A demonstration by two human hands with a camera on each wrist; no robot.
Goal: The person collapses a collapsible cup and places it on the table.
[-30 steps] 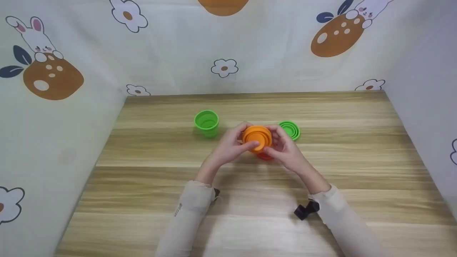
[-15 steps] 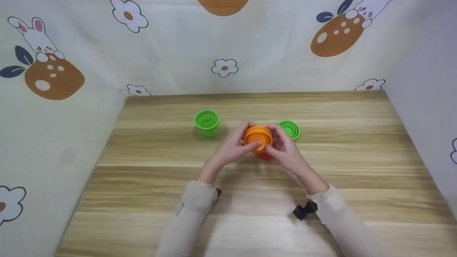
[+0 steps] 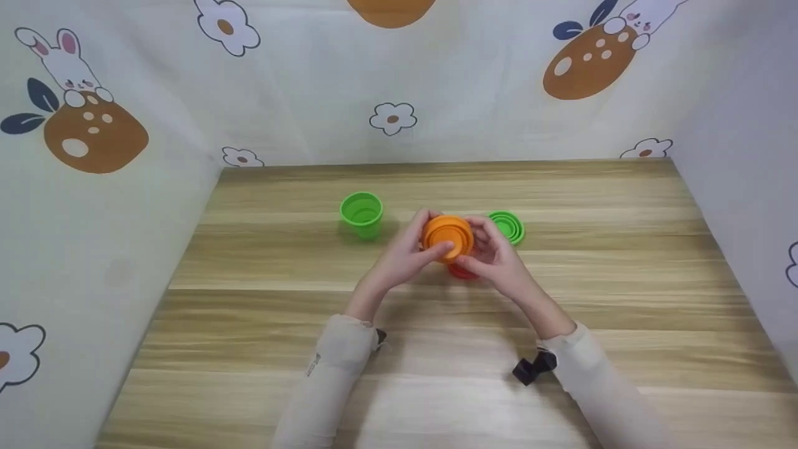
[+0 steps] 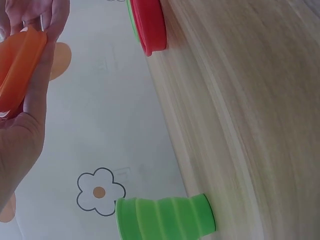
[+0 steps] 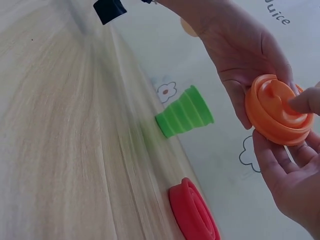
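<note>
Both hands hold an orange collapsible cup (image 3: 460,232), folded down into stacked rings, above the table. My left hand (image 3: 404,252) grips its left side, the thumb lying over the inner rings. Along the right and lower rim, my right hand (image 3: 502,265) pinches the cup with thumb and fingers. Below the orange cup sits a red folded cup (image 5: 192,212), mostly covered by the hands in the head view. A green folded cup (image 3: 508,227) lies just beyond the right fingers. To the left, a green cup (image 3: 363,218) stands upright at full height.
The wooden table (image 3: 280,337) runs back to a pale cloth backdrop (image 3: 299,93) printed with rabbits, fruit and flowers. Side walls border it left and right. A small black device (image 3: 533,368) is strapped at the right wrist.
Both hands keep their hold on the orange cup, which shifts only slightly, a little up and left since half a second ago. The other cups stay where they were.
</note>
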